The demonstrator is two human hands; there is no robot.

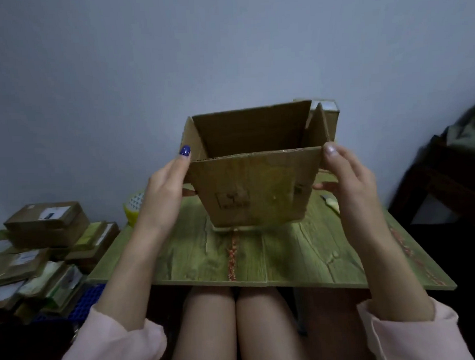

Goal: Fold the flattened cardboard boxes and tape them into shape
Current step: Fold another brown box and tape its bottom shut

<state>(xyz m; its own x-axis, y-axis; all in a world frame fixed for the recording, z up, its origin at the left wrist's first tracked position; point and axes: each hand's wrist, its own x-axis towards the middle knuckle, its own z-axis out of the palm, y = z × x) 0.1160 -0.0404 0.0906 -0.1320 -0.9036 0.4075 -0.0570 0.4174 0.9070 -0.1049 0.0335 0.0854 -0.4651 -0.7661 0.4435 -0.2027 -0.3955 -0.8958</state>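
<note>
Cardboard box [252,184], open-topped, sits at the far middle of the green wood-grain table [287,259]. Whether its base touches the surface or hangs just above it I cannot tell. The left hand [164,193] grips the left wall, thumb at the near corner and fingers curled round the side. The right hand [347,181] grips the right wall the same way. The walls splay outward, so the step seems to be squaring: press both sides in evenly, true the corners, and seat the base flat before reaching for the tape roll [133,207], near the box on its left.
</note>
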